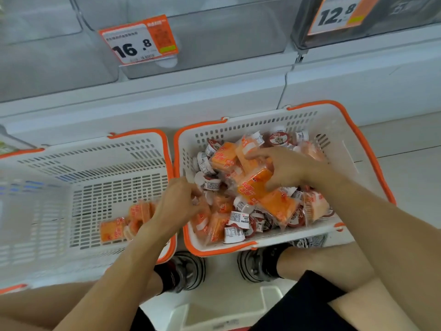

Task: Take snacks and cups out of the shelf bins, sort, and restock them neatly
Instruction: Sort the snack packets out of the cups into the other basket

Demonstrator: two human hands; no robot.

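Two white baskets with orange rims sit side by side on the floor below the shelf bins. Right basket [343,149] holds a mixed heap of orange packs [256,185] and small cups [235,217], packs lying at all angles, cups tipped on their sides or lid-up. Top pack under the right hand lies flat, long axis running lower left to upper right. Left basket [78,177] has a few orange packs [112,229] near its front right corner, lying flat, blurred. Right hand [288,167] reaches in from the right, palm down, fingers spread wide over the heap, fingertips touching packs, thumb against the top pack's edge; cannot tell if it grips. Left hand [177,201] sits over the gap between the baskets, wrist bent, fingers curled at the heap's left edge; blurred, so cannot tell what it pinches. Both forearms are bare and extended forward. Price tags 16.8 [138,40] and 12.8 [338,14] hang on clear bins [214,32] above. Shoes [188,268] show below the baskets.
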